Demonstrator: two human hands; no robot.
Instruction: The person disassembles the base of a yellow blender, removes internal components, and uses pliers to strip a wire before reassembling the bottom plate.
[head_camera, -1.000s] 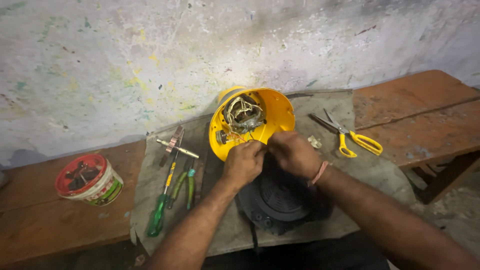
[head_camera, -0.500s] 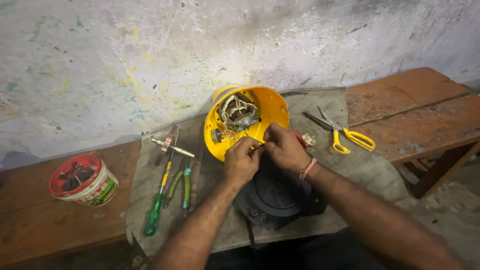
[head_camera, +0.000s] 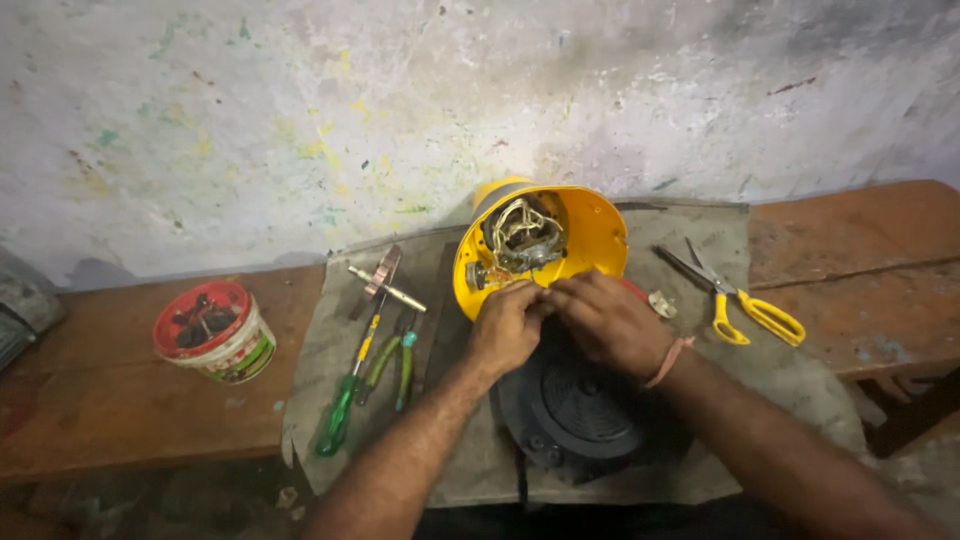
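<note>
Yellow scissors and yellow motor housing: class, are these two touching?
Apart. The head view shows the scissors lying on the cloth to the right of the yellow housing, with bare cloth plainly showing between them.

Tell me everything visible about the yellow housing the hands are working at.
The yellow housing is a rounded, glossy shell that looks like plastic, tipped on its side with its open mouth facing the camera. Inside sit a coil of pale wire windings and metal parts. It rests on a grey cloth over the wooden bench, above a black round base. The left hand and right hand meet at its lower rim, fingertips touching the edge.
</note>
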